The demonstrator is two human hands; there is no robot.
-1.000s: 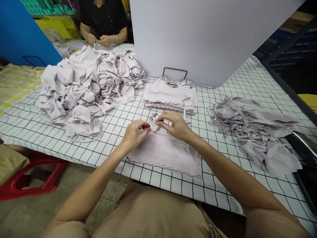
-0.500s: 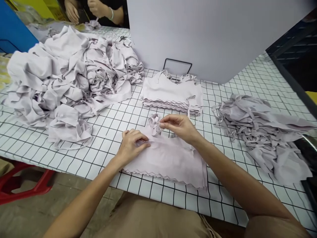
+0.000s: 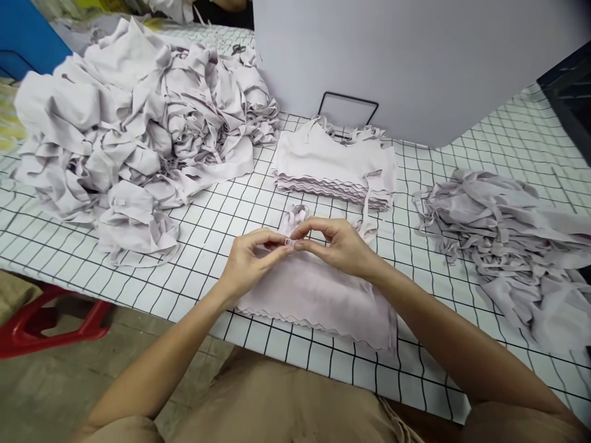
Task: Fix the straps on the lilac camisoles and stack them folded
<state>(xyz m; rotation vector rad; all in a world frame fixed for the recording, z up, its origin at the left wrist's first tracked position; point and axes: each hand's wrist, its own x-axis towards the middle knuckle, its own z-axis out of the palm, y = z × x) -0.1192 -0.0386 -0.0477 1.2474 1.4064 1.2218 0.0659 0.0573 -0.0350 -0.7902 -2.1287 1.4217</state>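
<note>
The flat garment (image 3: 323,301) lies smoothed out in front of the person, its wavy hem toward the body, and work on it looks partway through, with its strap (image 3: 290,242) in hand; beyond the garment sits a neat stack (image 3: 330,163), wavy hems lined up, which I would judge to be the sorted part; left of and beyond the garment is a big crumpled heap (image 3: 133,123), probably the part left to handle; right of it is a smaller loose pile (image 3: 508,231) (finished or waiting, I cannot tell). The strap is over the garment's far part, left of its middle, right between the fingertips of both hands; the left hand (image 3: 247,261) pinches it between thumb and forefinger, and the right hand (image 3: 344,249) pinches it from the other side, the tips nearly meeting; a small clip-like bit shows there, too small to make out; a curled loop (image 3: 296,215) lies just past the fingertips.
</note>
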